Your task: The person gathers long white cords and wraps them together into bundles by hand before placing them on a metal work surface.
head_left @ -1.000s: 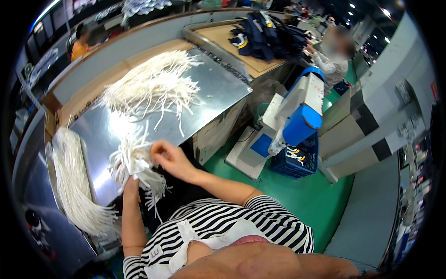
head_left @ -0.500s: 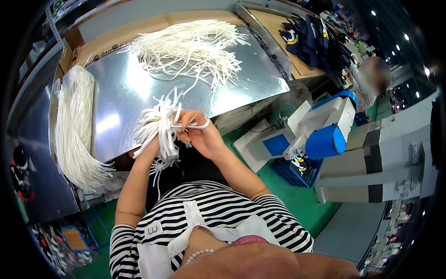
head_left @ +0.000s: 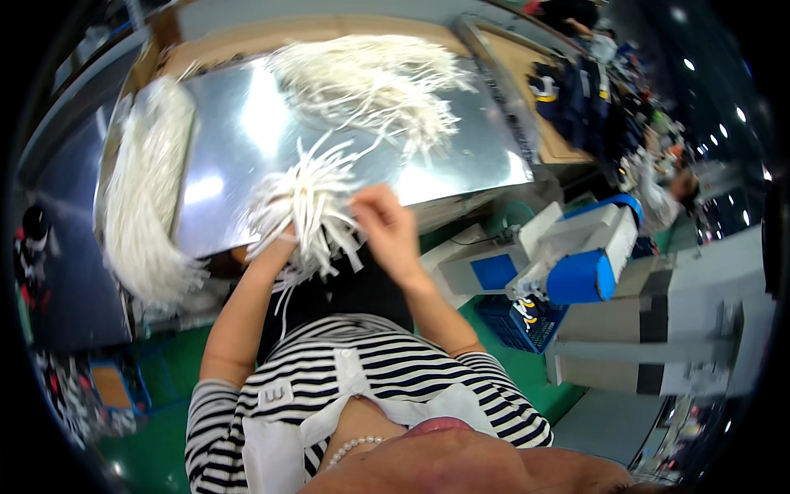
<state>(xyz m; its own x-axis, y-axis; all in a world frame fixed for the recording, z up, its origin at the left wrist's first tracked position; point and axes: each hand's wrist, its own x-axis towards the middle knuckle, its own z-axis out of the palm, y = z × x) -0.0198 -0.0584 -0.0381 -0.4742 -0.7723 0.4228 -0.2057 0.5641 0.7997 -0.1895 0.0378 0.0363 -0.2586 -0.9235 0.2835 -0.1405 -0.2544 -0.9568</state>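
Note:
A bushy bundle of white cords (head_left: 317, 206) is gripped by my left hand (head_left: 284, 239), whose fingers are mostly hidden beneath the strands. Its loose ends fan out over the front edge of the metal table and hang down toward my lap. My right hand (head_left: 387, 224) is at the right side of the bundle, fingers curled together and slightly blurred. Whatever they pinch, if anything, cannot be made out. Farther back on the table lies a large loose pile of white cords (head_left: 374, 78).
A long bunch of white cords (head_left: 148, 198) lies at the left of the metal table (head_left: 222, 152). Right of me stand a white and blue machine (head_left: 576, 255) and a blue basket (head_left: 514, 325). Dark garments (head_left: 576, 103) lie on a board at far right, with another person (head_left: 658, 193) beyond.
My right hand has moved slightly right, and the cord looped over its fingers no longer shows there. The bundle is spread wider. The whole view has shifted a little.

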